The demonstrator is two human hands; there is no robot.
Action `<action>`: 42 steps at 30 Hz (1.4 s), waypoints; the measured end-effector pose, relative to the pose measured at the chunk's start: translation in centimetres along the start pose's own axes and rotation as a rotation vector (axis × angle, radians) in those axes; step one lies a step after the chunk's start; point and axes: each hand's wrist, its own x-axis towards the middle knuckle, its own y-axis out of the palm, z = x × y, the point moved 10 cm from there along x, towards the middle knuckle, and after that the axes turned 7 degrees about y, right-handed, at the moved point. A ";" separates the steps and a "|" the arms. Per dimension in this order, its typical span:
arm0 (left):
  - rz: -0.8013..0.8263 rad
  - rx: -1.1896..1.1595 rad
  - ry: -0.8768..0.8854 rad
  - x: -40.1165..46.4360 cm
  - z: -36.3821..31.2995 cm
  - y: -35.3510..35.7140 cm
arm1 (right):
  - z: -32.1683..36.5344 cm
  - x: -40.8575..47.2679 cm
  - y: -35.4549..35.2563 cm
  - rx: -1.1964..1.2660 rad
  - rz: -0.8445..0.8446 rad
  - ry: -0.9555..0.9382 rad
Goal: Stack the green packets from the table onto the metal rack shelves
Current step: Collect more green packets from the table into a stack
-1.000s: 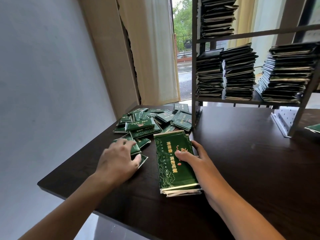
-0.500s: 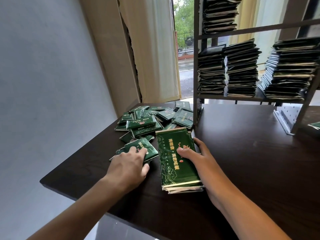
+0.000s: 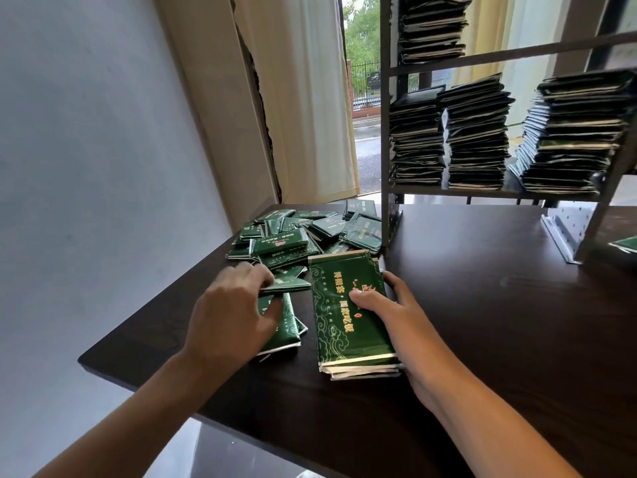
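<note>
The right hand (image 3: pixel 389 315) is gripping a neat packet stack (image 3: pixel 348 315) on the counter (image 3: pixel 482 305), thumb on top. The left hand (image 3: pixel 231 315) is grasping loose packets (image 3: pixel 286 319) beside it.

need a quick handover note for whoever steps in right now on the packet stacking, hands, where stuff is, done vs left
Left hand: fingers curled over a loose packet near the table's front left, gripping it.
Right hand: holds the gathered stack on the table, thumb on top.
Loose pile: still on the table, left of the rack's post.
Metal rack: several tall packet stacks already on its shelves.
One more packet lies at the right edge, past the rack's foot.
Left: add the loose packet to the gathered stack, shelve it, then clear the pile.
</note>
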 end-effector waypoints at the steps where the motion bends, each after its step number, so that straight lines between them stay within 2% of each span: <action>1: -0.003 0.047 0.000 0.0 0.1 -0.4 | 0.0 0.0 -0.1 0.000 -0.001 -0.001; 5: 0.086 0.169 0.037 -0.8 -0.2 0.1 | -0.1 0.0 0.0 -0.012 0.001 0.007; 12: 0.462 -0.001 -0.044 -3.4 -0.5 5.4 | -0.3 0.1 0.0 -0.004 -0.002 0.009; 17: 0.517 0.156 0.003 -2.8 -1.0 5.5 | -0.1 0.0 0.1 -0.021 -0.004 0.001; 24: 0.691 0.249 0.132 -3.2 -2.5 6.0 | -0.2 0.1 0.0 -0.019 -0.001 0.010; 27: 0.636 0.253 0.120 -3.1 -2.4 5.5 | -0.2 0.1 0.0 -0.037 -0.003 0.007; 32: 0.446 0.051 -0.014 -2.6 -1.0 3.5 | -0.2 0.1 0.2 -0.076 0.002 0.002; 39: -0.090 -0.270 -0.030 -0.8 -1.5 -1.8 | -0.3 0.3 0.0 -0.072 -0.005 0.010; 42: -0.218 -0.399 0.059 -0.7 -3.8 -3.6 | -0.3 0.6 -0.3 -0.052 -0.013 0.018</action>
